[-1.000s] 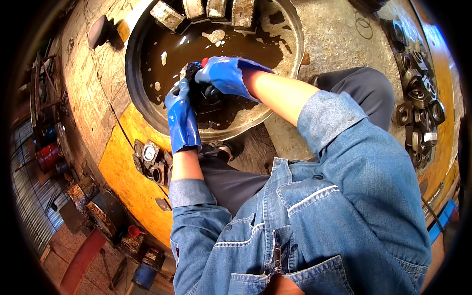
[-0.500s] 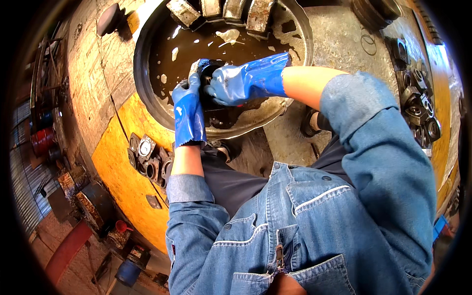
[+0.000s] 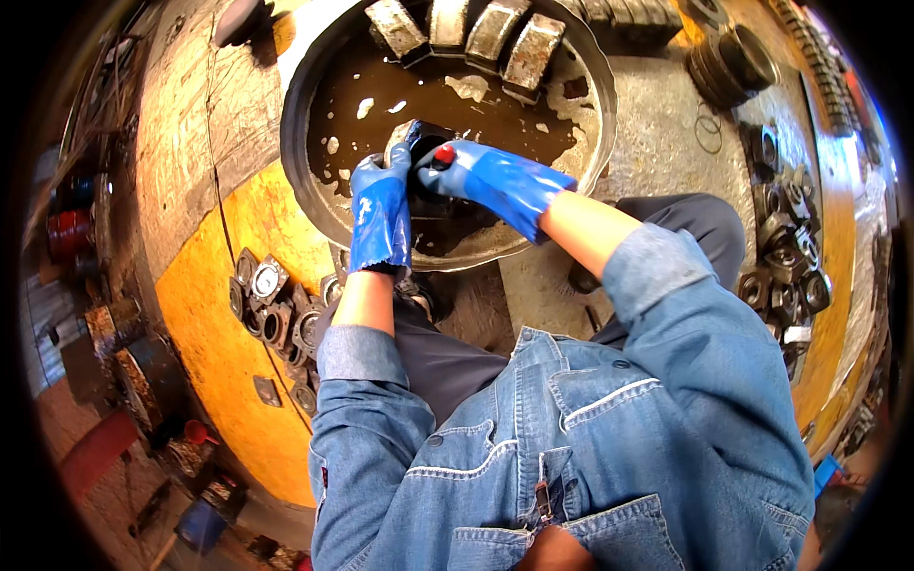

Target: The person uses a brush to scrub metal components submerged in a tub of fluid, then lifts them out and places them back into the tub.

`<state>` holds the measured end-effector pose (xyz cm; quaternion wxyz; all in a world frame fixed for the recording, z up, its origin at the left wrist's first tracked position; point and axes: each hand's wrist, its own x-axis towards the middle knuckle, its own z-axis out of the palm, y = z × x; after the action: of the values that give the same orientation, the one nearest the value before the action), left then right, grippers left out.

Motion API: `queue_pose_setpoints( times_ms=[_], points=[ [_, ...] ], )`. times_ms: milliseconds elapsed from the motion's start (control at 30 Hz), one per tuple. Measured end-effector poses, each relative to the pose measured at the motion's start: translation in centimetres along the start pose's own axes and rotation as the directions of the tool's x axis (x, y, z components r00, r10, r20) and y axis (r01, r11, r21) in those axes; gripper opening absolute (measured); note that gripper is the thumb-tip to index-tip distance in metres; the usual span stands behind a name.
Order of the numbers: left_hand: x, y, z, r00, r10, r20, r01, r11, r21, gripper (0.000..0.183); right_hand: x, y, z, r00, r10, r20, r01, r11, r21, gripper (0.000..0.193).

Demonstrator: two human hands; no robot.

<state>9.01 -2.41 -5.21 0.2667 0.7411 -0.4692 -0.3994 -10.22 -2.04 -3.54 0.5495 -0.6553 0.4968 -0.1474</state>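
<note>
Both my hands wear wet blue rubber gloves and work over a wide round metal pan (image 3: 297, 143) of brown, foamy liquid. My left hand (image 3: 381, 186) is closed round the near-left side of a wet, dark, hollow metal block (image 3: 430, 131), tilted above the liquid. At its opening, my right hand (image 3: 481, 176) is closed, with a small red round end (image 3: 445, 154) showing at its fingers. This looks like the end of a handled tool; the rest is hidden by the glove and the block. Several similar metal blocks (image 3: 400, 30) lean along the pan's far rim.
Dirty machined metal parts (image 3: 276, 324) lie on the yellow sheet at left, and more parts (image 3: 785, 252) are heaped at right. A dark ribbed cylinder (image 3: 728, 68) stands at far right. My knee (image 3: 700, 228) is close to the pan's right side.
My right hand has turned and its forearm has dropped nearer my body. The red end has come from under the glove up to its fingers. The view has shifted slightly.
</note>
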Motion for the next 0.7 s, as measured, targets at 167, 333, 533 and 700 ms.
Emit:
queue_pose_setpoints(
  times_ms=[167,333,533,700],
  points=[
    [-0.8,-1.4,-1.1,0.999,-0.04,0.003,0.04,0.995,-0.086,0.061,-4.6,-5.4,0.9,0.97,-0.095,0.223,0.238,0.551,-0.8,0.042],
    [-0.7,-0.7,-0.4,0.999,0.037,0.028,-0.035,0.996,-0.08,0.062,-4.1,-3.1,0.1,0.843,-0.49,0.221,0.346,0.18,-0.921,0.041],
    [-1.7,0.1,-0.8,0.997,-0.019,0.081,0.027,0.994,-0.105,0.061,-0.3,-6.9,0.1,0.946,0.32,0.039,-0.138,0.51,-0.849,0.034],
    [-1.5,0.4,-0.7,0.991,-0.102,0.09,0.107,0.993,-0.051,0.062,1.0,-2.4,-1.6,0.987,0.152,0.048,-0.111,0.87,-0.48,0.049]
  ],
)
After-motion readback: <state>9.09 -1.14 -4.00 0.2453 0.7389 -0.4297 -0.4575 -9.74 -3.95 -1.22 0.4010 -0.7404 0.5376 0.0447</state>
